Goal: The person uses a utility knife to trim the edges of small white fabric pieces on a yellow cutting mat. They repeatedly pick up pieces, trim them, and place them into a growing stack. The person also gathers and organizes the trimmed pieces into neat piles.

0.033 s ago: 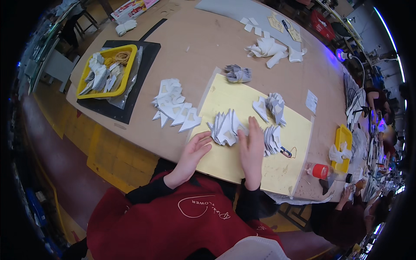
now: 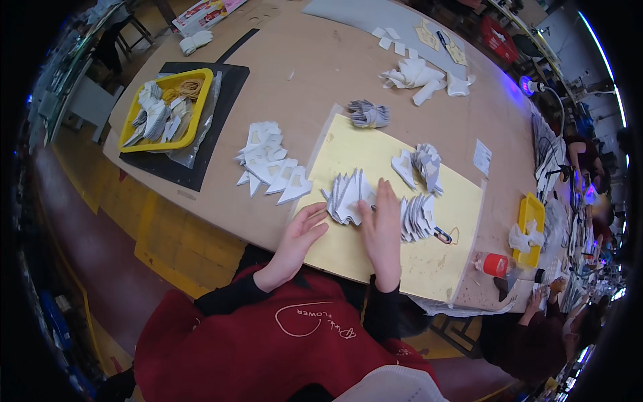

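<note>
A fanned stack of white, pointed cut pieces [image 2: 346,199] stands on the yellow sheet [image 2: 321,258] in front of me. At its left side is my left hand [image 2: 295,240], fingers curved and thumb apart, fingertips at the stack's edge. My right hand [image 2: 383,234] is at its right side, fingers stretched out, palm turned toward the pieces and covering part of them. Neither hand is closed on the stack. A second fanned stack [image 2: 418,218] lies just right of my right hand, with a dark-handled cutter [image 2: 442,234] beside it.
Loose white pieces [image 2: 264,161] spread to the left. Farther off lie another stack [image 2: 427,167] and a grey bundle [image 2: 368,114]. A yellow tray [image 2: 199,107] with pieces and rubber bands rests on a black mat [image 2: 231,87]. A red-labelled bottle [image 2: 494,264] is at the right.
My right hand has moved slightly left, closer to the stack, uncovering more of the second stack. My left hand stays in place.
</note>
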Action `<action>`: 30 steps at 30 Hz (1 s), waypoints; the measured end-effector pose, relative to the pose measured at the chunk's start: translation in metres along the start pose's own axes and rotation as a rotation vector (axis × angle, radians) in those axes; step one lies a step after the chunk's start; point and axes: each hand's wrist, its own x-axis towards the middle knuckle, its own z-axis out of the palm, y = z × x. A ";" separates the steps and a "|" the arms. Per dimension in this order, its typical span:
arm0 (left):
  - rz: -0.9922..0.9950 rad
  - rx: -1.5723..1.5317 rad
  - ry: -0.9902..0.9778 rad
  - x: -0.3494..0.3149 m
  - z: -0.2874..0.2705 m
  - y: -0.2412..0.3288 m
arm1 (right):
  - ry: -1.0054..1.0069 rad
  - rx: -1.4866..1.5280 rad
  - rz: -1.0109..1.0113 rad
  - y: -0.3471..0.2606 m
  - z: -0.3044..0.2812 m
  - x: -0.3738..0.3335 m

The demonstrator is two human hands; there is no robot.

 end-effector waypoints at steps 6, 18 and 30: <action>-0.005 -0.002 -0.035 0.007 -0.004 0.007 | -0.159 -0.083 -0.109 -0.007 0.023 -0.004; -0.020 0.042 -0.059 0.022 -0.005 0.010 | -0.081 0.185 0.078 -0.002 0.012 -0.017; 0.090 0.260 -0.062 0.018 -0.015 0.011 | -0.052 0.039 -0.057 -0.005 0.014 -0.012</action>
